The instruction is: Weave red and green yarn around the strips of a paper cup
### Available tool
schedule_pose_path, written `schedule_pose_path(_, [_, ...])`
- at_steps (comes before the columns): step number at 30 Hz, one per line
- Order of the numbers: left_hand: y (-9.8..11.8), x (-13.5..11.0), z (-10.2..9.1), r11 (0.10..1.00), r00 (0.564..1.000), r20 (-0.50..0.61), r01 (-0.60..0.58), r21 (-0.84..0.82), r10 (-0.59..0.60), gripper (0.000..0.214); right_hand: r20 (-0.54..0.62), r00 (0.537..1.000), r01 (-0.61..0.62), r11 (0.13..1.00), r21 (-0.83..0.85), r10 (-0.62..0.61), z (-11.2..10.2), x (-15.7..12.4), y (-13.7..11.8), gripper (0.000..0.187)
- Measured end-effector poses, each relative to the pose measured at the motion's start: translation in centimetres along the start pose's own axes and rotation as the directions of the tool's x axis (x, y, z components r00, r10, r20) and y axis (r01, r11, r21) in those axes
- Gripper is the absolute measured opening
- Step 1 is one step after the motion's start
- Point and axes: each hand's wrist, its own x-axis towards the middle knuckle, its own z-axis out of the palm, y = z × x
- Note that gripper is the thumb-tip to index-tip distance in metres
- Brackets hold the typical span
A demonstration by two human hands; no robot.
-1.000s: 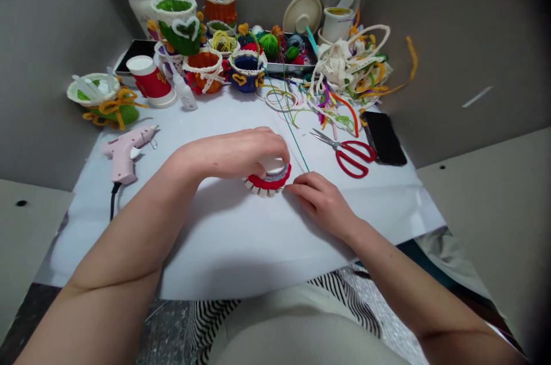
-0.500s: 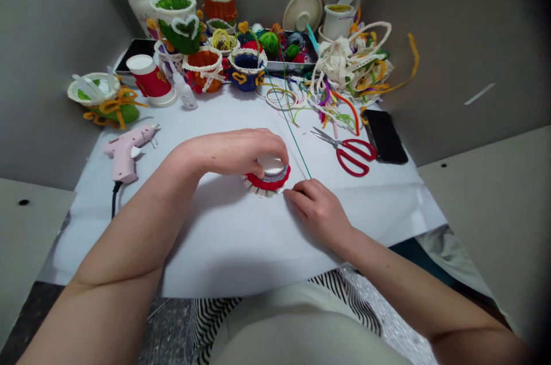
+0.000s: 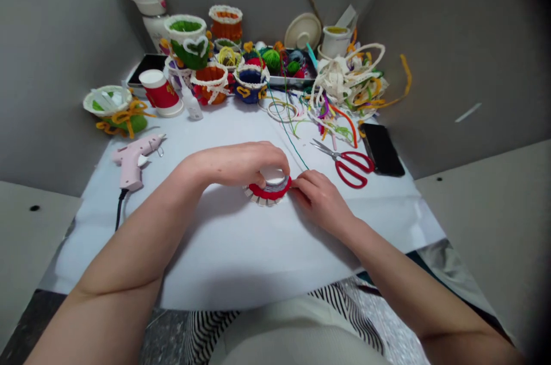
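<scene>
Holding a small round craft piece, a white cylinder wrapped in a red felt band with a pleated cream lace frill, the person's left hand is curving over its top, its fingers clamping down on the white rim. The person's right hand is pressing its fingertips against the red band from the opposite side. The piece is sitting on a white paper sheet, between the two hands. A thin green wire is running away from just beyond the right fingers. Past the right hand, red-handled steel scissors and a black smartphone are lying on the paper; left of the left hand, a pink hot glue gun is resting. Farther ahead, a heap of cream lace and coloured pipe cleaners is lying beside a blue yarn-filled basket.
</scene>
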Motion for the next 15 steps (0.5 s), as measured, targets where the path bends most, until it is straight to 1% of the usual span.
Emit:
schedule_pose_path(2, [-0.2,-0.1,0.1,0.999,1.000,-0.011,-0.021,-0.034,0.020,0.046,0.057,0.996,0.072,0.993,-0.096,-0.067,-1.1,0.8,1.5,0.019])
schedule_pose_path(3, [-0.2,-0.2,0.2,0.998,0.999,-0.022,-0.038,-0.050,0.037,0.045,0.050,0.995,0.094,0.985,-0.145,-0.087,-1.6,1.6,2.5,0.019])
schedule_pose_path(5, [-0.3,-0.3,0.4,0.995,0.997,-0.041,-0.070,-0.073,0.067,0.043,-0.021,0.994,0.103,0.971,-0.215,-0.110,-2.8,4.2,4.8,0.020])
schedule_pose_path(7, [-0.1,-0.3,0.8,0.993,0.993,-0.092,-0.078,-0.094,0.069,0.041,-0.137,0.985,0.066,0.969,-0.238,-0.101,-3.8,8.1,7.1,0.023])
schedule_pose_path(9, [0.1,-0.2,1.4,0.994,0.988,-0.151,-0.047,-0.097,0.032,0.038,-0.242,0.966,0.042,0.981,-0.192,-0.089,-4.6,13.2,9.3,0.024])
schedule_pose_path(10, [0.2,-0.1,1.8,0.995,0.980,-0.200,-0.031,-0.098,0.010,0.034,-0.291,0.954,0.026,0.989,-0.142,-0.067,-4.9,15.9,10.2,0.025])
schedule_pose_path(11, [0.3,0.0,2.2,0.995,0.967,-0.252,-0.003,-0.100,-0.022,0.030,-0.326,0.945,-0.008,0.997,-0.080,-0.018,-5.2,18.7,10.9,0.025])
schedule_pose_path(12, [0.3,0.1,2.8,0.994,0.955,-0.293,0.019,-0.104,-0.049,0.027,-0.335,0.940,-0.065,0.998,0.004,0.063,-5.5,21.4,11.5,0.026])
schedule_pose_path(13, [0.2,0.2,3.4,0.994,0.942,-0.329,0.029,-0.106,-0.062,0.025,-0.304,0.934,-0.161,0.980,0.116,0.189,-5.7,24.0,12.0,0.028])
schedule_pose_path(14, [0.1,0.3,4.0,0.994,0.922,-0.379,0.039,-0.103,-0.076,0.024,-0.222,0.919,-0.273,0.933,0.236,0.325,-5.9,26.4,12.3,0.032])
schedule_pose_path(15, [-0.2,0.4,4.7,0.995,0.907,-0.414,0.040,-0.095,-0.076,0.024,-0.168,0.913,-0.318,0.907,0.277,0.371,-6.1,28.6,12.5,0.038])
